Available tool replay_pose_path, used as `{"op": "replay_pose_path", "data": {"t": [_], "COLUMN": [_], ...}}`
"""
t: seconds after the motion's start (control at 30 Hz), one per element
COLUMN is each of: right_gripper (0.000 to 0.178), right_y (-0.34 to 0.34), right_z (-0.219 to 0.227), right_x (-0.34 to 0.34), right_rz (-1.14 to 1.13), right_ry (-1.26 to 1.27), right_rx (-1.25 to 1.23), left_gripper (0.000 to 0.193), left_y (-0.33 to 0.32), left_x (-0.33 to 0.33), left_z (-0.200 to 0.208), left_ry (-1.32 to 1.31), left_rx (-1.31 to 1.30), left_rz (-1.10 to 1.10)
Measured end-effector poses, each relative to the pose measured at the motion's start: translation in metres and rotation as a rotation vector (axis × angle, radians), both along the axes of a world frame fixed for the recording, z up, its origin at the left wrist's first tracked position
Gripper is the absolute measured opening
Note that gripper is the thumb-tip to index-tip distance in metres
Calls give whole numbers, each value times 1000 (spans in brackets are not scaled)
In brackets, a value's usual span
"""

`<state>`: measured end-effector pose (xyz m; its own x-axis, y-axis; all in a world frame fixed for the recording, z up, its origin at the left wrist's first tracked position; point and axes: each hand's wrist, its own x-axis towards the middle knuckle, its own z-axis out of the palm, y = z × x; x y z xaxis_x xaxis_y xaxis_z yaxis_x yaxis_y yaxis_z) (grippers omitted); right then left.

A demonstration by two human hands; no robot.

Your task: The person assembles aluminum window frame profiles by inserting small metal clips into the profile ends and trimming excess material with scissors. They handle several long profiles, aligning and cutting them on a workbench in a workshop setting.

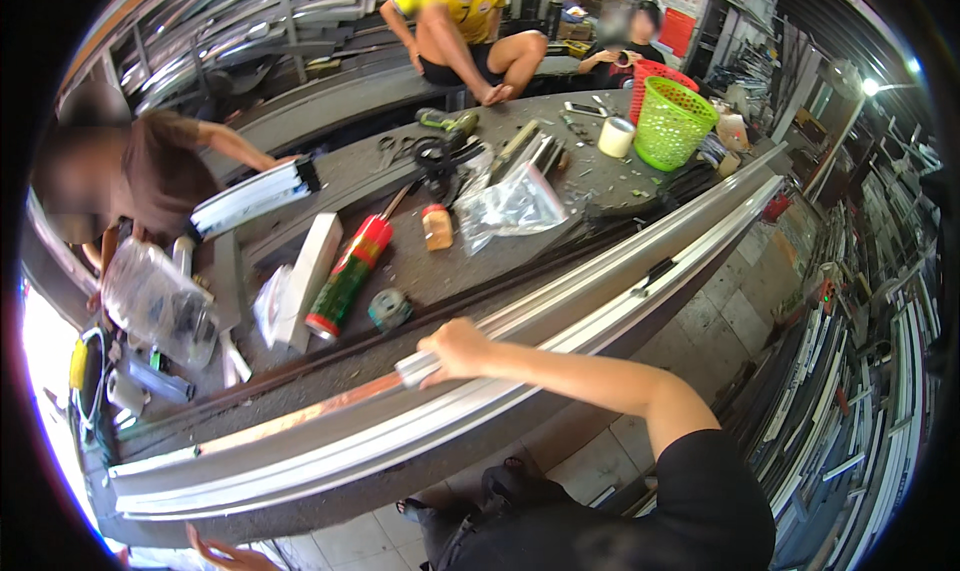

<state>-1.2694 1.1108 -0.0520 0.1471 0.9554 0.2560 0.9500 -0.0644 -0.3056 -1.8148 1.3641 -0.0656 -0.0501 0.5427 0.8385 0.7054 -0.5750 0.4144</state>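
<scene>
My right hand (458, 352) reaches across the bench's front edge and is closed around the near end of a silvery metal profile (600, 271), which runs off to the far right. Left of that end a copper-coloured strip (350, 396) shows along the bench edge. In front lies a long white metal profile (400, 436), parallel to the edge, with a small black fitting (655, 273) on it farther right. My left hand (225, 553) is at the lower left edge of the picture, partly cut off, fingers apart and apparently holding nothing, just below the white profile's left end.
On the bench (480, 301) lie a red and green can (350, 276), a tape measure (390, 309), a small jar (437, 228), a plastic bag (510, 206) and a green drill (447, 123). A green basket (675, 123) stands behind. People sit around; metal lengths (830, 391) fill the right.
</scene>
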Motion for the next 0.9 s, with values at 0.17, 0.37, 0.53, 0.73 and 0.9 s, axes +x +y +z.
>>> {"op": "replay_pose_path", "data": {"t": [0.17,0.37,0.53,0.73,0.9], "right_gripper": [67,55,52,52,47], "right_y": [6,53,108,171,226], "right_z": [9,21,28,25,29], "right_x": [-11,-72,-135,-194,-250], "right_rz": [-100,-131,-178,-139,-82], "right_ry": [-33,77,95,46,97], "right_rx": [-74,-22,-61,-43,-29], "left_gripper": [39,33,29,25,18], "left_y": [91,91,85,78,79], "left_x": [-30,-11,0,5,4], "left_z": [10,-40,-18,-9,24], "left_ry": [-5,174,130,79,146], "left_rx": [-316,-331,-352,-407,-572], "left_rz": [-203,-43,-107,-104,-171]}}
